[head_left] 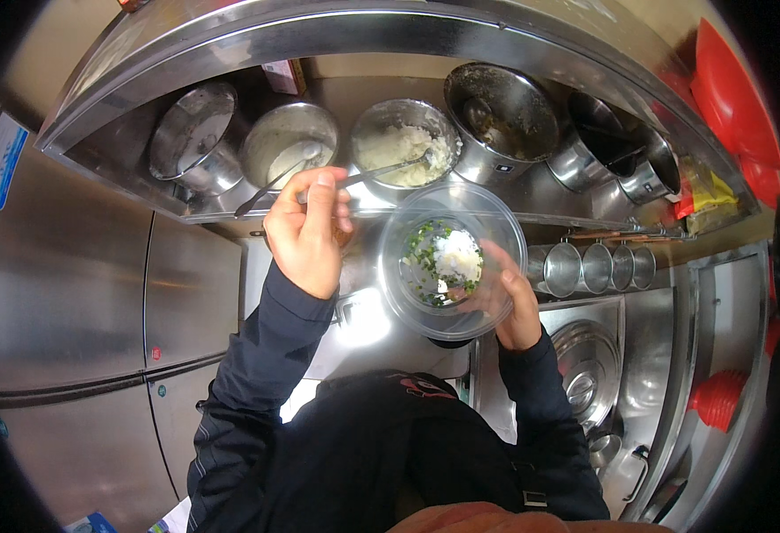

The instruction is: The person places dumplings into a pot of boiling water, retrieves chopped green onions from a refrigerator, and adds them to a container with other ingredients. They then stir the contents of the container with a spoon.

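My left hand (312,230) grips the handle of a metal spoon (383,170), whose tip rests in a steel pot of white, lumpy paste (406,150). My right hand (517,300) holds a clear plastic bowl (396,303) by its side, just in front of that pot. Inside the bowl lie chopped green onions (423,250) and a heap of white seasoning (458,256). Left of the paste pot stands another steel pot (260,143) with a white substance in it and a second spoon (263,196) leaning over its rim.
The pots share a steel shelf (336,86) with a large dark-stained pot (506,143) and smaller pots (583,163) at right. Several strainers (563,270) hang below it. A round steel lid (583,380) sits at right; steel cabinet doors (63,280) stand at left.
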